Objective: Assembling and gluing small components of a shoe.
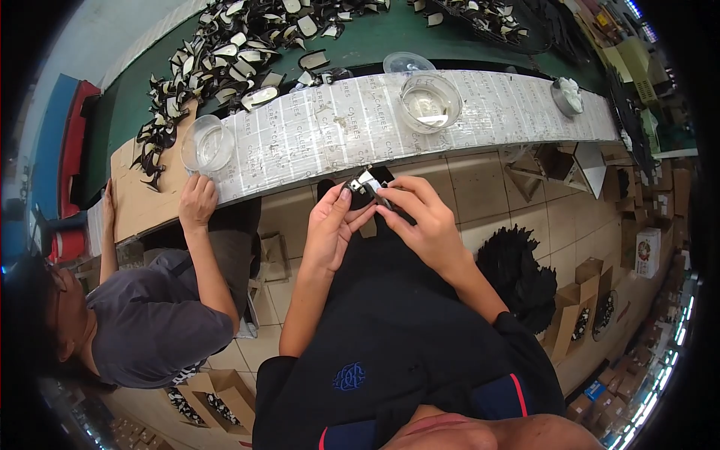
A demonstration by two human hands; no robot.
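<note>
In front of my chest, both hands meet on a small black piece with a white and shiny metallic-looking part (364, 182); its exact kind is hard to make out. My left hand (328, 225) pinches its left side between thumb and fingers. From the right, my right hand (426, 221) closes its thumb and fingertips on the piece's dark right end. My fingers hide part of it. Beyond my hands runs the paper-covered bench edge (315, 150), and on it stands a clear round tub (454, 101) with a little white material inside.
Many black curved pieces with whitish insides (238, 69) lie heaped on the green surface (367, 46). At left a co-worker (161, 315) sits with hands at a cardboard sheet (133, 196), near another clear tub (210, 146). A metal cup (564, 100) stands at right; open cartons (568, 319) are on the floor.
</note>
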